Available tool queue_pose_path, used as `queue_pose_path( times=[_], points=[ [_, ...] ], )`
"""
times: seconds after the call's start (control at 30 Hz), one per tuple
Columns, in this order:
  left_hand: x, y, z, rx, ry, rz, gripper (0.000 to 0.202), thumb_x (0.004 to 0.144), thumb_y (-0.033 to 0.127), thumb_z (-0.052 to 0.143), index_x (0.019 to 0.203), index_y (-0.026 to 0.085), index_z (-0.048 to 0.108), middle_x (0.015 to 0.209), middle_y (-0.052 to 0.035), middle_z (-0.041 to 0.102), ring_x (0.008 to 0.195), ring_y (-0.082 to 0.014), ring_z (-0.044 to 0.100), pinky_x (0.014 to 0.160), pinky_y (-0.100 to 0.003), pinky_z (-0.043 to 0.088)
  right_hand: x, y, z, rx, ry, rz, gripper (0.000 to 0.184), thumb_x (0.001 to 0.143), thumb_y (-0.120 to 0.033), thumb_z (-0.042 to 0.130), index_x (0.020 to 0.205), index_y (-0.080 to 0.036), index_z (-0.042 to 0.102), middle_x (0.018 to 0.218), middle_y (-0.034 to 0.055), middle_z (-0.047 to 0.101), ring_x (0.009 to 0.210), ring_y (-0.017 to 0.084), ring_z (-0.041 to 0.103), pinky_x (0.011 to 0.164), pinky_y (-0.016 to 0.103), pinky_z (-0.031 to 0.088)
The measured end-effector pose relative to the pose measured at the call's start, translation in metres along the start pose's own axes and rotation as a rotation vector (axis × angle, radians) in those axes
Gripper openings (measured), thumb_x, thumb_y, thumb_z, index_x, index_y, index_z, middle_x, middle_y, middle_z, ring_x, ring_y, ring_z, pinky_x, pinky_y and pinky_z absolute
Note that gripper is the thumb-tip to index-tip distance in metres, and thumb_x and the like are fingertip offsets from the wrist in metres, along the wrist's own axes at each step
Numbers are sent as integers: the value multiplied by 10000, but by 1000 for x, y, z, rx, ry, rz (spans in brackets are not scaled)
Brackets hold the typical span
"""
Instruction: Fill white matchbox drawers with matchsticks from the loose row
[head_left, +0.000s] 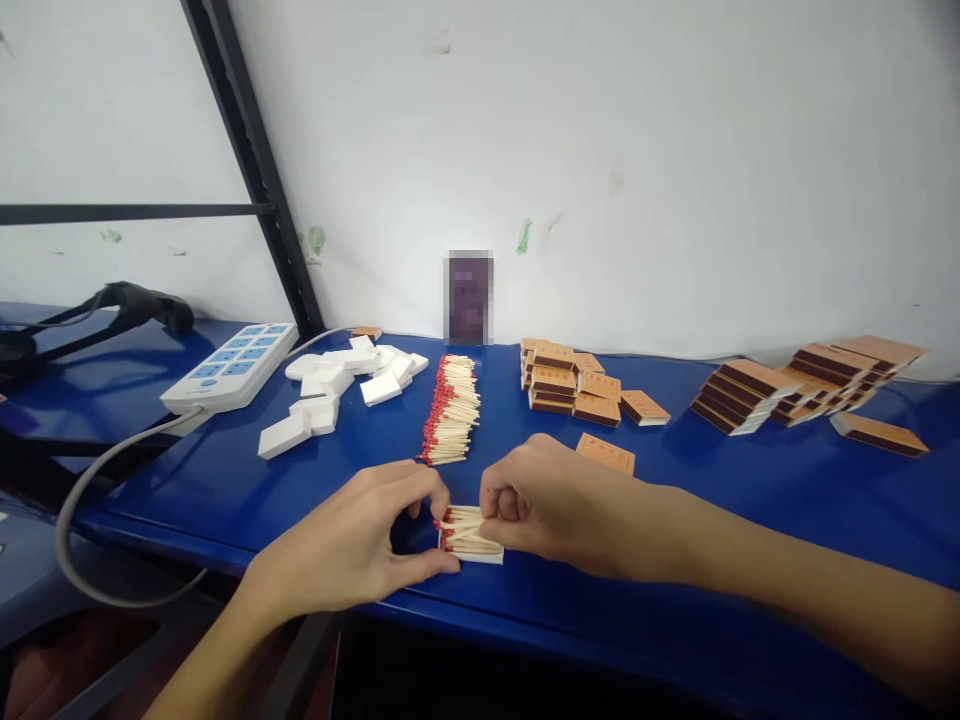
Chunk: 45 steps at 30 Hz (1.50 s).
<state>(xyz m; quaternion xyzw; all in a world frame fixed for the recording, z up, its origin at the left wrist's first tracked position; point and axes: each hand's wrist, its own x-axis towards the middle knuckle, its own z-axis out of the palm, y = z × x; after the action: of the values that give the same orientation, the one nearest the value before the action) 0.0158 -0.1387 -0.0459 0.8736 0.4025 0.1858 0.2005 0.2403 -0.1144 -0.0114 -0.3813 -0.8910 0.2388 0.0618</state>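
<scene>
A white matchbox tray (480,558) full of red-tipped matches (466,528) lies near the table's front edge. My left hand (356,535) holds the tray at its left end, with the thumb on the near side and the bent fingers at the far side. From the right, my right hand (551,510) is closed in a pinch on the pale ends of the matches in the tray; its fingertips are partly hidden. Just beyond both hands is a long pile of loose matches (454,410), heads to the left. An orange matchbox sleeve (606,454) sits partly behind my right hand.
White trays (326,378) lie heaped at the left, near a power strip (236,365) with a grey cable (67,530). Orange matchboxes (553,380) are piled behind my right hand, with more stacked boxes (750,390) at the right. A blurred dark rectangle (469,300) stands against the wall.
</scene>
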Motion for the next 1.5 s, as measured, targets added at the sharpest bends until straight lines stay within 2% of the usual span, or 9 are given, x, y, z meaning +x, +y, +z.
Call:
queue_pose_path(
  times=[0.27, 0.47, 0.63, 0.73, 0.97, 1.1, 1.2, 1.3, 1.5],
  points=[
    [2, 1, 0, 5, 8, 31, 195, 820, 364, 708, 889, 221, 597, 915, 10, 638, 822, -157, 576, 776, -291, 440, -1, 7, 3, 81, 2, 83, 176, 768, -273, 599, 641, -162, 653, 558, -10, 609, 498, 89, 494, 417, 195, 309],
    [3, 2, 0, 5, 3, 64, 156, 825, 327, 709, 895, 225, 614, 919, 18, 646, 836, -149, 584, 793, -283, 447, 2, 12, 3, 176, 0, 86, 123, 749, -292, 637, 727, -179, 679, 633, -6, 657, 537, 104, 559, 439, 190, 359],
    [-1, -3, 2, 54, 40, -30, 287, 786, 440, 729, 969, 249, 618, 898, 20, 623, 839, -160, 582, 740, -274, 450, 0, 11, -1, 214, -20, 67, 80, 749, -252, 642, 736, -176, 665, 645, -13, 662, 568, 107, 583, 468, 190, 383],
    [-1, -5, 3, 73, 62, -31, 334, 764, 476, 741, 1001, 266, 637, 897, 22, 634, 856, -168, 588, 764, -282, 450, -1, 9, -1, 191, -14, 70, 87, 765, -229, 610, 725, -177, 666, 620, -24, 646, 540, 96, 564, 450, 186, 369],
    [3, -2, 0, 28, 43, 161, 240, 845, 374, 693, 1046, 244, 683, 994, -12, 705, 905, -173, 616, 893, -322, 449, 2, 10, 3, 162, -19, 27, 103, 772, -201, 582, 697, -173, 647, 591, -38, 612, 527, 84, 529, 474, 185, 387],
    [2, -2, 0, 39, 56, 139, 240, 852, 365, 684, 1074, 277, 697, 1081, -35, 639, 969, -188, 589, 834, -305, 485, 1, 8, 0, 174, -9, -9, 61, 765, -171, 596, 716, -170, 632, 625, -36, 615, 552, 80, 533, 496, 184, 391],
    [0, -3, 1, 42, 60, 133, 230, 856, 335, 684, 1078, 277, 696, 1050, -30, 606, 925, -167, 581, 792, -276, 490, -2, 5, -2, 156, 0, -20, 29, 776, -214, 628, 777, -184, 628, 686, -26, 626, 640, 100, 553, 532, 189, 392],
    [1, -3, 3, 26, 95, 182, 255, 860, 276, 685, 1116, 270, 673, 1018, -22, 620, 927, -162, 577, 823, -278, 483, -3, 4, -2, 100, 16, -17, 111, 784, -292, 661, 840, -205, 622, 704, -20, 618, 733, 130, 550, 550, 199, 371],
    [3, 0, 3, 4, 74, 248, 296, 875, 217, 666, 1164, 274, 629, 932, 11, 676, 892, -151, 568, 842, -285, 479, 1, 9, 4, 73, 22, -45, 122, 819, -304, 629, 855, -198, 581, 666, -31, 572, 683, 118, 518, 533, 206, 336]
  ],
)
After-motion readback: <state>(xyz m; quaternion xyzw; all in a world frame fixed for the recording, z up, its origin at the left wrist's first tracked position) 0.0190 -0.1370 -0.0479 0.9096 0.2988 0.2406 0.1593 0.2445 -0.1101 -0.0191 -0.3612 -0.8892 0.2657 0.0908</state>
